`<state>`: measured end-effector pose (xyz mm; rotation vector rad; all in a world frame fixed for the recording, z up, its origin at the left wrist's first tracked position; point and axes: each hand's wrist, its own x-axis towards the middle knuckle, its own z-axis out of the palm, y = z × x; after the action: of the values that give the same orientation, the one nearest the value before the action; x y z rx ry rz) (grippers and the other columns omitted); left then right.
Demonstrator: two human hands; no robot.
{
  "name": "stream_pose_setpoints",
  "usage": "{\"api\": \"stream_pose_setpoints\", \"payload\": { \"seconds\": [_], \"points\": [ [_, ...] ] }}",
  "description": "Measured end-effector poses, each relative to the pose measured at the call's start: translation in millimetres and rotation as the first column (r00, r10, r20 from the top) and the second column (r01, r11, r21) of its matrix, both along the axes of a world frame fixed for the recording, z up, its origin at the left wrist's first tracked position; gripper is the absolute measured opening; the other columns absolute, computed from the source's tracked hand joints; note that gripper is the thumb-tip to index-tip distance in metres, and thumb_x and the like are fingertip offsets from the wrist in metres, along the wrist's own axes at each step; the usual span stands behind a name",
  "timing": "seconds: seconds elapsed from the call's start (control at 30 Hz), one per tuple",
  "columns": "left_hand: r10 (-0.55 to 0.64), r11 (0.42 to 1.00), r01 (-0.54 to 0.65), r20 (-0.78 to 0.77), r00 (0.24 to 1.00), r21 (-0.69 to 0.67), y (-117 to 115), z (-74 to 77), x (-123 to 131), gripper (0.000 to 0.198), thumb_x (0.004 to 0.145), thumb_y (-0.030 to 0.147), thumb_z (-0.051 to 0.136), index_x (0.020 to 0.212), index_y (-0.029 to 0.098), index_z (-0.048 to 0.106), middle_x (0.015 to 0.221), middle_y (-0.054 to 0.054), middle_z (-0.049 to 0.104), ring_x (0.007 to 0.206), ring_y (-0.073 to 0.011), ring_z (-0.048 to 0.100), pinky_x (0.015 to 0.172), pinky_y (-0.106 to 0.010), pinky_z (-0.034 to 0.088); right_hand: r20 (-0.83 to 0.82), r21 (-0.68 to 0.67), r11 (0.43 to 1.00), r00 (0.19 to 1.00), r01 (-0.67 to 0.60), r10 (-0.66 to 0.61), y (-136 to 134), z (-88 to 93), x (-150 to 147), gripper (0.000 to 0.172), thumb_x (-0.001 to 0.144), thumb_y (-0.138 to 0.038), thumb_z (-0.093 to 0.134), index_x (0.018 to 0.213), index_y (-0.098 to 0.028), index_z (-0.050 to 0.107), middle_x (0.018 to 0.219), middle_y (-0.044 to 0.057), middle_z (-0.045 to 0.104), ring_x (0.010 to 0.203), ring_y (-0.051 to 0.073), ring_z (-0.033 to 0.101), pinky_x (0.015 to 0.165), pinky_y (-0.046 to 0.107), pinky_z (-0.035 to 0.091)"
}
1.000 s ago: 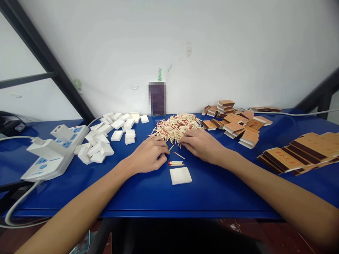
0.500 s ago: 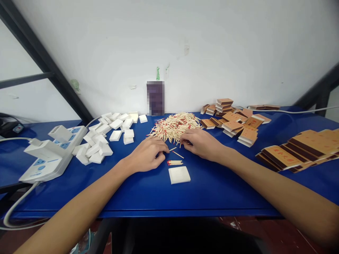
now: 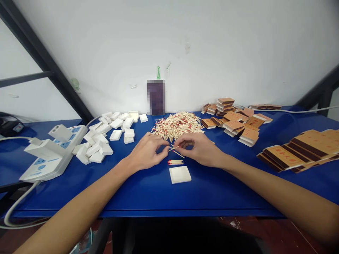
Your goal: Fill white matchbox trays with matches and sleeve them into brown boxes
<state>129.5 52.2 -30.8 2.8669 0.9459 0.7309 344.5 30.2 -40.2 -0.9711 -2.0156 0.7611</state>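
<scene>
A large heap of red-tipped matches (image 3: 180, 124) lies near the wall. In front of it, my left hand (image 3: 150, 151) pinches the left end of a loose match, thumb and forefinger close together. Facing it, my right hand (image 3: 201, 148) has its thumb and fingertips closed on a match, close to the left fingertips. Another loose match (image 3: 179, 154) lies on the blue table just below the fingertips. Nearer to me is a small row of matches (image 3: 175, 162), red heads to the left. Below the row sits a white matchbox tray (image 3: 180, 175).
White trays (image 3: 97, 141) are piled on the left, beside a power strip (image 3: 57, 155). Orange matchbox sleeves (image 3: 233, 125) are heaped at the back right, with a longer stack (image 3: 304, 150) at the far right. A pixelated dark panel (image 3: 156, 97) stands against the wall (image 3: 212, 53).
My right hand has come from the heap's edge toward my left hand, now with a match at its fingertips. The left fingertips have closed on a match.
</scene>
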Motion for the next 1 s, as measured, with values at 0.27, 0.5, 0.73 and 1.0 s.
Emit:
{"api": "stream_pose_setpoints", "payload": {
  "seconds": [0.27, 0.5, 0.73, 1.0],
  "points": [
    [-0.022, 0.996, 0.033, 0.128, 0.991, -0.086, 0.5, -5.1, 1.4, 0.023, 0.095, 0.031, 0.053, 0.091, 0.018, 0.072, 0.067, 0.001, 0.066, 0.057, -0.0101, 0.053, 0.062, -0.025, 0.038, -0.214, -0.289, 0.956, 0.977, -0.053, -0.01, 1.9, -1.7, -1.2, 0.014, 0.075, -0.03, 0.072, 0.082, -0.018, 0.067, 0.071, 0.0, 0.067, 0.065, 0.012, 0.063, 0.063, 0.026, 0.051],
    [0.024, 0.913, 0.091, 0.274, 0.962, -0.398, -1.5, 1.5, 5.3, 0.018, 0.092, 0.031, 0.058, 0.092, 0.017, 0.07, 0.065, 0.002, 0.067, 0.058, -0.0095, 0.06, 0.059, -0.02, 0.044, -0.24, -0.3, 0.949, 0.97, -0.096, 0.022, 0.2, 0.3, -1.1, 0.017, 0.077, -0.033, 0.073, 0.082, -0.018, 0.068, 0.073, 0.001, 0.069, 0.067, 0.013, 0.065, 0.065, 0.028, 0.052],
    [0.118, 0.82, 0.06, 0.27, 0.956, -0.569, -2.5, 0.2, 4.0, 0.024, 0.096, 0.036, 0.048, 0.087, 0.016, 0.057, 0.061, 0.004, 0.06, 0.041, -0.0061, 0.051, 0.044, -0.017, 0.04, -0.259, -0.179, 0.984, 0.966, -0.021, -0.026, 2.8, 0.8, 1.5, 0.019, 0.079, -0.035, 0.071, 0.085, -0.018, 0.068, 0.082, 0.003, 0.07, 0.073, 0.015, 0.066, 0.069, 0.03, 0.054],
    [0.112, 0.81, 0.121, 0.353, 0.929, -0.574, -7.8, 1.1, 10.6, 0.031, 0.094, 0.041, 0.051, 0.081, 0.015, 0.059, 0.066, 0.003, 0.052, 0.051, -0.0074, 0.049, 0.049, -0.02, 0.037, -0.319, -0.039, 0.999, 0.948, -0.018, 0.005, 1.8, 1.9, -1.8, 0.016, 0.081, -0.036, 0.072, 0.083, -0.021, 0.075, 0.084, 0.004, 0.072, 0.077, 0.016, 0.064, 0.07, 0.03, 0.052]
  ]
}}
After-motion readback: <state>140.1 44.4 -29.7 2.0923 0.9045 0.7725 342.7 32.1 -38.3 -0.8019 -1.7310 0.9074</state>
